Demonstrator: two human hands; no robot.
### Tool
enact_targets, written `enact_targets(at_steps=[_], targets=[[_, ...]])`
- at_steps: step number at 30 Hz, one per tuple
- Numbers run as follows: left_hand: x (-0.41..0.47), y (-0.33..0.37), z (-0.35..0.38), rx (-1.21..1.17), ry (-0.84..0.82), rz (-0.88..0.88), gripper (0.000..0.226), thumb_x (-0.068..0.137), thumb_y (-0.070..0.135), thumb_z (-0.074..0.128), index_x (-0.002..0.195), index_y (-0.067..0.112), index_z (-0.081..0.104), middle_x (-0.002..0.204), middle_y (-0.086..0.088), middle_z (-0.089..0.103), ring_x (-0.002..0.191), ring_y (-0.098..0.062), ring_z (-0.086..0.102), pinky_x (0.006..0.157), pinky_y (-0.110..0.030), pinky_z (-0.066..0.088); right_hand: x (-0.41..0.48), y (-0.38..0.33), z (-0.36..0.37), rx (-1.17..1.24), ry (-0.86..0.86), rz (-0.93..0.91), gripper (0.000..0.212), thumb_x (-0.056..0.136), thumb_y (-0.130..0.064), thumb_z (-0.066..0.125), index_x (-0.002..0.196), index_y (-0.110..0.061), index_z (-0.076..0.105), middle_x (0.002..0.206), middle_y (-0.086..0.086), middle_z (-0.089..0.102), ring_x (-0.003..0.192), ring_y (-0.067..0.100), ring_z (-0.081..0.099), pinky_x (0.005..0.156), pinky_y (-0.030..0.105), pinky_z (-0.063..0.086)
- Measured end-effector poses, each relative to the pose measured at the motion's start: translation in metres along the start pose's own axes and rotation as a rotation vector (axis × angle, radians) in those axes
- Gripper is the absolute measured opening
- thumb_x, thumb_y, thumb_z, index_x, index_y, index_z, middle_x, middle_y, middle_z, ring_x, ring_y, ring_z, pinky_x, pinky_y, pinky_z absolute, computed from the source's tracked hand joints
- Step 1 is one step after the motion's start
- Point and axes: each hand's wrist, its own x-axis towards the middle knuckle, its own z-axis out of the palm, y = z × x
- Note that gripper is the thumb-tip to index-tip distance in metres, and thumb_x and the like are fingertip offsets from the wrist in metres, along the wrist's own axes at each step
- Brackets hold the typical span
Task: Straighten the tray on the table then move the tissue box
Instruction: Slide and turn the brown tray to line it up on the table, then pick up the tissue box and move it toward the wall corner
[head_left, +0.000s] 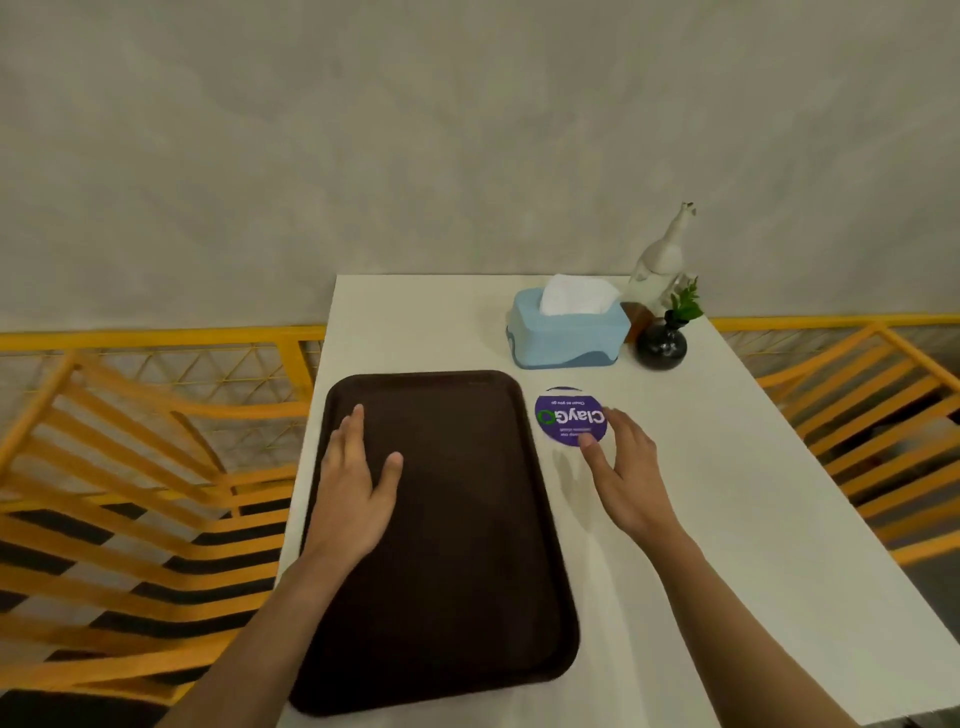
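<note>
Head view: left hand (353, 493) lies flat, fingers spread, on a dark brown rectangular plastic tray (457, 545) on the white worktop (727, 493). Right hand (626, 467) hovers open, empty. Tray looks nearly squared; next, grasping the pale blue tissue box (569, 332) behind it.

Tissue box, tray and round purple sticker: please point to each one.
tissue box (569, 332): head view, blue front wall.
tray (457, 519): head view, bare middle.
round purple sticker (566, 415): head view, printed centre.

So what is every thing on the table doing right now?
Tray: flat on the table, empty, left hand on it.
Tissue box: upright, tissue sticking out, untouched.
Vase: upright, green sprig in it.
Sticker: flat, right fingers over its edge.
Left hand: open.
Right hand: open, empty.
</note>
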Motion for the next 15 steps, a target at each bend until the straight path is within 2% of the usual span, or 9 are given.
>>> enact_targets(at_steps=[5, 11, 15], targets=[[0.052, 0.063, 0.051, -0.075, 0.007, 0.074, 0.08, 0.099, 0.047, 0.05, 0.157, 0.04, -0.004, 0.165, 0.0, 0.019, 0.151, -0.022, 0.02, 0.118, -0.048, 0.028, 0.076, 0.012, -0.028, 0.03, 0.043, -0.012, 0.062, 0.1, -0.054, 0.051, 0.153, -0.025, 0.036, 0.157, 0.004, 0.041, 0.142, 0.022, 0.037, 0.101, 0.03, 0.033], [0.12, 0.118, 0.126, -0.129, -0.022, 0.045, 0.084, 0.096, 0.044, 0.059, 0.159, 0.034, 0.005, 0.162, 0.0, 0.025, 0.148, -0.019, 0.028, 0.11, -0.033, 0.028, 0.165, 0.028, -0.039, 0.128, 0.072, -0.093, 0.054, 0.1, -0.043, 0.058, 0.148, -0.027, 0.039, 0.151, 0.0, 0.045, 0.133, 0.018, 0.046, 0.102, 0.029, 0.037], [0.16, 0.136, 0.166, -0.163, -0.017, -0.01, 0.097, 0.087, 0.046, 0.071, 0.16, 0.028, 0.009, 0.163, -0.003, 0.023, 0.147, -0.022, 0.029, 0.106, -0.03, 0.029, 0.208, 0.044, -0.03, 0.154, 0.013, -0.103, 0.065, 0.096, -0.043, 0.065, 0.15, -0.026, 0.033, 0.153, 0.003, 0.041, 0.138, 0.024, 0.043, 0.112, 0.04, 0.039]])
